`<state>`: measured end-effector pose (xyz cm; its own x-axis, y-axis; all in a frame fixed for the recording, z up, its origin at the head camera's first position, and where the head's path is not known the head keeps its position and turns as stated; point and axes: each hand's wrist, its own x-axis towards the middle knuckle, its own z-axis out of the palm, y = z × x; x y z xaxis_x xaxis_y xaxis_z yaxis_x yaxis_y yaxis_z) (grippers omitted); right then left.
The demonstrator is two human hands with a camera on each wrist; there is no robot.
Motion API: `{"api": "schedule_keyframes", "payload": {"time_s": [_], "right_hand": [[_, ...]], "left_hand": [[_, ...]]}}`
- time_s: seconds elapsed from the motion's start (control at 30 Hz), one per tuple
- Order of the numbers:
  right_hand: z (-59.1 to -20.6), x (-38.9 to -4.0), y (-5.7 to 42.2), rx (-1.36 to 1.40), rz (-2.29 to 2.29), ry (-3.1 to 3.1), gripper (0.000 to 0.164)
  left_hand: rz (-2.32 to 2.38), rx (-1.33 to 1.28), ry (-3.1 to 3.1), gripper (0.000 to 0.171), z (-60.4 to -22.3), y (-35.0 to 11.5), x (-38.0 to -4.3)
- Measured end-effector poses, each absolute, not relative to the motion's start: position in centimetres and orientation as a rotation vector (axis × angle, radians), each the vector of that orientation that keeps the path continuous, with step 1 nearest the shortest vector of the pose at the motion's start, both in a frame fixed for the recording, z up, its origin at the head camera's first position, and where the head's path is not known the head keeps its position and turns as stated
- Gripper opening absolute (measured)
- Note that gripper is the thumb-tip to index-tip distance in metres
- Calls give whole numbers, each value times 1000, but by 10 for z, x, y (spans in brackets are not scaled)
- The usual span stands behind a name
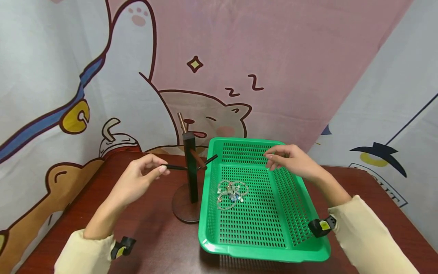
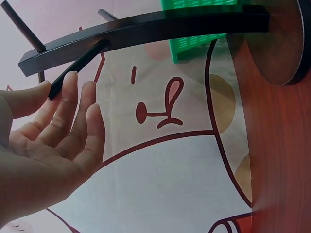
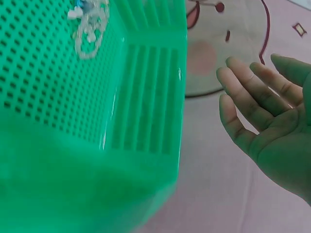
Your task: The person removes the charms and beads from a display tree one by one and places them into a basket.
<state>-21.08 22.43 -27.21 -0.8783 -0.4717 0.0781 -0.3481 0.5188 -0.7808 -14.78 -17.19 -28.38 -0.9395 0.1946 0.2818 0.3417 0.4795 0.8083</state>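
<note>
My left hand point(image 1: 135, 180) pinches the tip of a dark side peg point(image 2: 80, 68) between thumb and fingers. That peg juts from the post point(image 1: 191, 167) of a dark wooden jewelry stand on a round base point(image 1: 184, 207). No bracelet shows on the peg. Over the far right part of a green plastic basket point(image 1: 267, 252), my right hand point(image 1: 291, 161) hovers with loosely bent fingers and holds nothing; the right wrist view shows its fingers spread apart point(image 3: 262, 109). Several clear beaded bracelets with charms point(image 1: 233, 191) lie in a tangle on the basket floor, toward its left side.
The basket stands just right of the stand on a reddish-brown table point(image 1: 150, 236). More pegs stick out of the post, one upward point(image 1: 182, 122) and one toward the front point(image 1: 198, 159). A cartoon-printed cloth point(image 1: 291, 68) hangs behind the table.
</note>
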Motion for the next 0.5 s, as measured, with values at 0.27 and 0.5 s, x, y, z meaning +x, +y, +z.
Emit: {"api": "schedule_keyframes", "payload": {"time_s": [0.27,0.5], "right_hand": [[-277,-199,271,-597,-1273,2703,31],[-294,-183,312,-495,-1100,2919,37]], "left_hand": [[-1427,-465,-2584,9,-285,-172,-148],[-1317,-436,-2674,26,-293,-183,-146]]}}
